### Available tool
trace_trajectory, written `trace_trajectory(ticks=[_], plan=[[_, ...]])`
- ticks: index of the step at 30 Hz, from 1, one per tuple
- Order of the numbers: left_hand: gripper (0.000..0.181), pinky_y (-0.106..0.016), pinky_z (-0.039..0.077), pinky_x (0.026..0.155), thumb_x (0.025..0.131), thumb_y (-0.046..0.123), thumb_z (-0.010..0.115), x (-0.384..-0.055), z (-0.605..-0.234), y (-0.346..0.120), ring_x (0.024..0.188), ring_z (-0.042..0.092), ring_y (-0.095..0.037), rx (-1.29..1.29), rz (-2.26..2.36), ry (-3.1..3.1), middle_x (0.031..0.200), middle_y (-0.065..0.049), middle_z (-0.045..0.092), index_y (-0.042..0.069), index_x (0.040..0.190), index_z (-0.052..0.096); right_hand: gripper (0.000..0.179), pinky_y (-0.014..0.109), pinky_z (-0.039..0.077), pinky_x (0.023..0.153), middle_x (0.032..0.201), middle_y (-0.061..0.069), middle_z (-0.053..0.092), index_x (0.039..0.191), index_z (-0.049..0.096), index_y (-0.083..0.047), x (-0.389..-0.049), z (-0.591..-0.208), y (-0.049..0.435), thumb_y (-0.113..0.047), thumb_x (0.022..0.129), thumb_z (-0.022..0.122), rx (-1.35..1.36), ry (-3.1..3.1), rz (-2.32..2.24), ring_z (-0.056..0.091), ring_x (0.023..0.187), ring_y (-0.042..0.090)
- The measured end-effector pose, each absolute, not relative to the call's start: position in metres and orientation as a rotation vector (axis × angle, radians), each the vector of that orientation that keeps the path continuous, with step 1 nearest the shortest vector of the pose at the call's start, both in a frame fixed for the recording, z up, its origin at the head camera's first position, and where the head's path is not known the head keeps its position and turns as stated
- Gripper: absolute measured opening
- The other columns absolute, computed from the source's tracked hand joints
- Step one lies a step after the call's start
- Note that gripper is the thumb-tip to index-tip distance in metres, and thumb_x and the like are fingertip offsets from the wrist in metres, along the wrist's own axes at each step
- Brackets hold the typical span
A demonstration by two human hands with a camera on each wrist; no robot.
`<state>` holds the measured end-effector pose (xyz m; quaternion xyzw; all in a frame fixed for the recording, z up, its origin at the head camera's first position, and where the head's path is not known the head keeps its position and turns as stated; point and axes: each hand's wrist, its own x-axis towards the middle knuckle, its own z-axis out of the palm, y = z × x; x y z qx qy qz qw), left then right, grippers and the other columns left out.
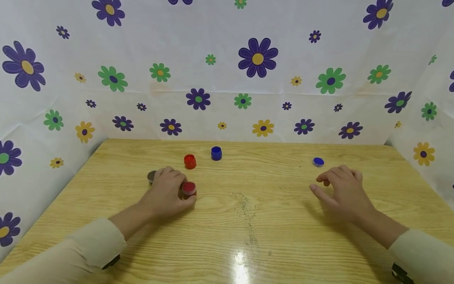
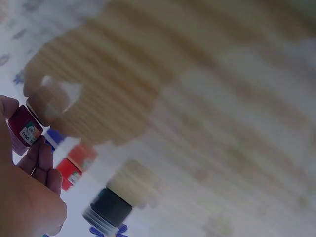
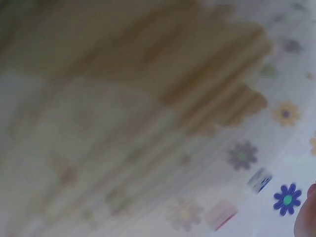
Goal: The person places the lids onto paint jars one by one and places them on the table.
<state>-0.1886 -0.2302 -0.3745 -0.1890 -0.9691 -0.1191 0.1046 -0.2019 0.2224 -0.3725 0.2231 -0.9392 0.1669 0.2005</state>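
Note:
In the head view, my left hand (image 1: 164, 193) holds a small dark red paint jar (image 1: 189, 188) between thumb and fingers, low over the table. The left wrist view shows that dark red jar (image 2: 25, 129) with its printed label. A black jar (image 1: 151, 177) stands just beyond the left hand, partly hidden by it. Behind the hand are an uncapped bright red jar (image 1: 190, 161) and an uncapped blue jar (image 1: 216, 153). My right hand (image 1: 344, 193) hovers with loosely bent fingers and nothing in them. Near its fingertips lies a blue lid (image 1: 318, 162).
The wooden table (image 1: 227, 221) is glossy and reflects the things on it. Dark specks (image 1: 248, 217) mark its middle. A flower-patterned cloth (image 1: 220, 79) stands behind the table and along both sides.

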Motion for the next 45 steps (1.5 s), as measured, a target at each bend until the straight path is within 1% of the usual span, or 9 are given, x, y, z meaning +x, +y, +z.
trace_trajectory(ticks=[4,8,16,19,26,30,37,41,45], plan=[[0.031,-0.058,0.030,0.100,0.079,0.037,0.072,-0.194,-0.374,-0.240,0.100,0.049,-0.030,-0.517,-0.287,-2.852,0.095,-0.007,0.068,0.008,0.089,0.065,0.031,0.047,0.022,0.078,0.087,0.005,0.063,0.094,0.070,-0.007,-0.208,-0.373,0.233,-0.037,0.092,0.064,0.575,-2.631,0.468,0.048,0.091,0.024],[0.037,-0.059,0.028,0.100,0.078,0.040,0.069,-0.199,-0.375,-0.247,0.105,0.047,-0.034,-0.462,-0.234,-2.871,0.102,-0.011,0.067,0.006,0.093,0.065,0.034,0.048,0.022,0.077,0.088,0.008,0.064,0.095,0.070,-0.005,-0.212,-0.374,0.243,-0.038,0.095,0.061,0.506,-2.660,0.479,0.050,0.095,0.028],[0.046,-0.065,0.023,0.101,0.080,0.041,0.064,-0.204,-0.372,-0.258,0.110,0.044,-0.040,-0.283,-0.137,-2.940,0.108,-0.019,0.062,0.000,0.101,0.065,0.043,0.055,0.024,0.078,0.092,0.015,0.066,0.100,0.069,0.000,-0.217,-0.372,0.259,-0.042,0.096,0.058,0.389,-2.773,0.426,0.050,0.099,0.036],[0.046,-0.067,0.023,0.100,0.080,0.040,0.062,-0.205,-0.369,-0.260,0.108,0.044,-0.042,-0.222,-0.124,-2.954,0.104,-0.020,0.061,-0.001,0.099,0.063,0.042,0.058,0.024,0.079,0.092,0.016,0.066,0.100,0.069,0.001,-0.221,-0.371,0.264,-0.040,0.094,0.062,0.330,-2.805,0.402,0.049,0.103,0.040],[0.045,-0.066,0.023,0.096,0.080,0.041,0.058,-0.214,-0.368,-0.265,0.102,0.043,-0.042,-0.105,-0.171,-2.974,0.099,-0.020,0.058,0.000,0.097,0.058,0.046,0.060,0.023,0.081,0.105,0.026,0.065,0.106,0.065,0.005,-0.231,-0.372,0.277,-0.038,0.091,0.065,0.168,-2.889,0.439,0.046,0.104,0.045],[0.051,-0.063,0.022,0.096,0.081,0.048,0.060,-0.224,-0.370,-0.262,0.106,0.043,-0.040,-0.102,-0.240,-2.973,0.105,-0.018,0.060,0.001,0.101,0.059,0.051,0.062,0.024,0.080,0.105,0.026,0.064,0.110,0.064,0.006,-0.234,-0.375,0.284,-0.042,0.091,0.064,0.088,-2.929,0.452,0.046,0.101,0.046],[0.068,-0.062,0.023,0.097,0.083,0.059,0.059,-0.242,-0.370,-0.245,0.113,0.044,-0.041,-0.090,-0.259,-3.033,0.117,-0.021,0.061,-0.002,0.112,0.062,0.059,0.061,0.026,0.075,0.109,0.028,0.063,0.115,0.061,0.007,-0.232,-0.379,0.296,-0.048,0.093,0.059,0.009,-2.979,0.431,0.044,0.103,0.050],[0.066,-0.061,0.022,0.097,0.083,0.059,0.058,-0.251,-0.368,-0.237,0.110,0.044,-0.039,-0.057,-0.259,-3.055,0.114,-0.020,0.062,-0.002,0.108,0.063,0.063,0.060,0.027,0.073,0.110,0.029,0.061,0.116,0.059,0.008,-0.233,-0.379,0.299,-0.051,0.093,0.057,0.001,-2.996,0.422,0.042,0.102,0.050],[0.054,-0.060,0.023,0.095,0.082,0.055,0.058,-0.258,-0.367,-0.234,0.103,0.045,-0.037,-0.044,-0.256,-3.052,0.100,-0.016,0.062,0.003,0.093,0.062,0.065,0.059,0.027,0.073,0.110,0.029,0.061,0.116,0.059,0.008,-0.235,-0.378,0.298,-0.052,0.093,0.055,0.002,-3.003,0.423,0.043,0.102,0.049]])
